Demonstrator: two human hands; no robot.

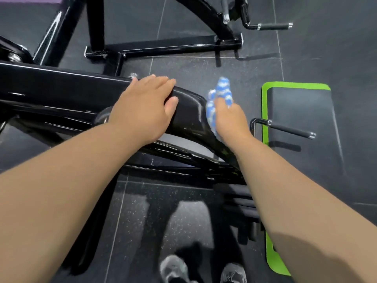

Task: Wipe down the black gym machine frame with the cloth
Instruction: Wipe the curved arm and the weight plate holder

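Observation:
The glossy black gym machine frame [61, 92] runs from the left edge to the centre and curves downward at its right end. My left hand [142, 107] rests flat on top of that curved beam, fingers straight. My right hand [230, 119] grips a blue and white cloth [221, 92] and presses it against the beam's rounded right end. Part of the cloth is hidden under my fingers.
A handle with a black grip [291, 130] sticks out to the right of my right hand. A green-edged dark mat [265, 111] lies on the floor at right. More black frame bars [163, 48] and another handle [273, 26] stand at the top. My shoes [175, 270] are below.

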